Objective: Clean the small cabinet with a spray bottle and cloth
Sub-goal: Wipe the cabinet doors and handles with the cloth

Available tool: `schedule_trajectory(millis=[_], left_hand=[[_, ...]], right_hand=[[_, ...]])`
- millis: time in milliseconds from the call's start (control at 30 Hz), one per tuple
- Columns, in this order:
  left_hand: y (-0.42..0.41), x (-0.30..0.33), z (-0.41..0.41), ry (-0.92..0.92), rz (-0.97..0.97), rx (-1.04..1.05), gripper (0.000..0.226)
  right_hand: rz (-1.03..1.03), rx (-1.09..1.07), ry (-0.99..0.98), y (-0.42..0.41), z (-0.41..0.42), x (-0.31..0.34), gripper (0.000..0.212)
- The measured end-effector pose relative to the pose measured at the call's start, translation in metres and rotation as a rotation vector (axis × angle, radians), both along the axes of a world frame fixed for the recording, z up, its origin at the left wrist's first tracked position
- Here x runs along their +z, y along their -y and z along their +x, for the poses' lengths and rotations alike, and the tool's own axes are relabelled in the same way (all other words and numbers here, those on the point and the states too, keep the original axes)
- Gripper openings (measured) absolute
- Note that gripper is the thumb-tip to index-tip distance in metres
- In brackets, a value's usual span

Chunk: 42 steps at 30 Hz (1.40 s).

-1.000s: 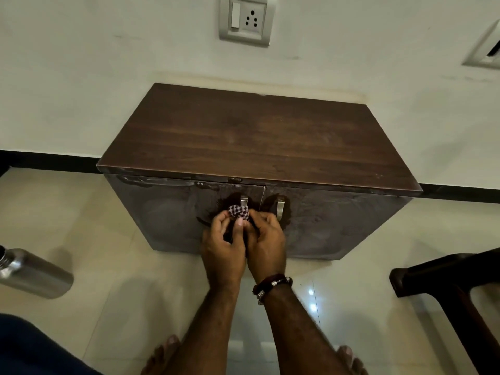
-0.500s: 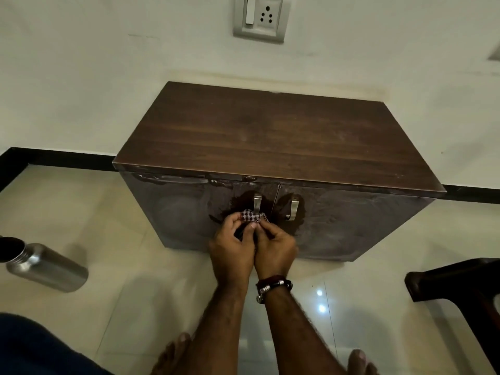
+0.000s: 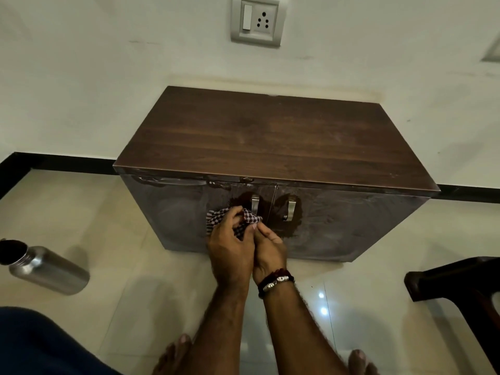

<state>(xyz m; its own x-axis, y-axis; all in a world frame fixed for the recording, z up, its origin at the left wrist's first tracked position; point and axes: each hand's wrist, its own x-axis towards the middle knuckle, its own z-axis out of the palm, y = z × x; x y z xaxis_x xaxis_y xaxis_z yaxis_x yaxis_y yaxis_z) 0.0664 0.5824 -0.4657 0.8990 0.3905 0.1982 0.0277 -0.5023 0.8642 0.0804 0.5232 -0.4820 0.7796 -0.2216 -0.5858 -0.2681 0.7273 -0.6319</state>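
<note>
We are looking down at a small cabinet (image 3: pixel 273 142) standing on the floor (image 3: pixel 89 212) against the wall (image 3: pixel 108 77), filling the middle of our view. Its top is dark wood; its two front doors are looking hazy and streaked, with a darker wet patch around the two metal handles (image 3: pixel 255 203) at the centre.

We are holding a checked cloth (image 3: pixel 244 219) against the left door, just at 7 o'clock of the left handle. Our left hand (image 3: pixel 230 247) is gripping it, fingers (image 3: pixel 234 213) curled over the bunched fabric, a loose corner sticking out toward 9 o'clock. Our right hand (image 3: pixel 269 246) is lying touching the left one, its fingertips pinching the cloth's edge on the 3 o'clock side. A beaded bracelet (image 3: pixel 276 282) is sitting on the right wrist.

A steel bottle (image 3: pixel 46 269) is lying on its side on the floor at 8 o'clock of the cabinet, well apart from it, its dark open mouth pointing toward 10 o'clock. We cannot tell whether it sprays.

A switch and socket plate (image 3: pixel 257 21) is sitting on the wall at 12 o'clock. A dark wooden piece of furniture (image 3: pixel 465 288) is showing at 4 o'clock, and our bare toes (image 3: pixel 176 353) are showing at 6 o'clock.
</note>
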Motion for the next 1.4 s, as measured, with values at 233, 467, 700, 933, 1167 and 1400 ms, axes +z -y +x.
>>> schedule_trajectory(millis=[233, 467, 700, 933, 1167, 1400], left_hand=[[0.009, 0.002, -0.014, -0.046, -0.114, -0.043, 0.028], [0.041, 0.022, -0.022, 0.033, -0.051, -0.159, 0.027], [0.065, 0.051, -0.004, -0.012, -0.249, -0.04, 0.027], [0.063, 0.031, 0.016, -0.203, -0.465, -0.026, 0.036], [0.076, 0.036, 0.004, -0.058, -0.53, 0.009, 0.025], [0.078, 0.031, 0.0, -0.015, -0.422, -0.012, 0.036]], right_hand=[[-0.578, -0.097, -0.034, 0.006, -0.027, 0.007, 0.012], [-0.847, -0.405, 0.065, 0.033, -0.049, 0.029, 0.013], [-1.234, -0.301, 0.21, 0.063, -0.027, 0.05, 0.015], [-1.571, -0.103, 0.277, 0.068, -0.021, 0.038, 0.031], [-0.955, -0.074, 0.245, 0.07, -0.019, 0.027, 0.029], [-1.105, 0.15, 0.36, 0.095, -0.01, 0.032, 0.028]])
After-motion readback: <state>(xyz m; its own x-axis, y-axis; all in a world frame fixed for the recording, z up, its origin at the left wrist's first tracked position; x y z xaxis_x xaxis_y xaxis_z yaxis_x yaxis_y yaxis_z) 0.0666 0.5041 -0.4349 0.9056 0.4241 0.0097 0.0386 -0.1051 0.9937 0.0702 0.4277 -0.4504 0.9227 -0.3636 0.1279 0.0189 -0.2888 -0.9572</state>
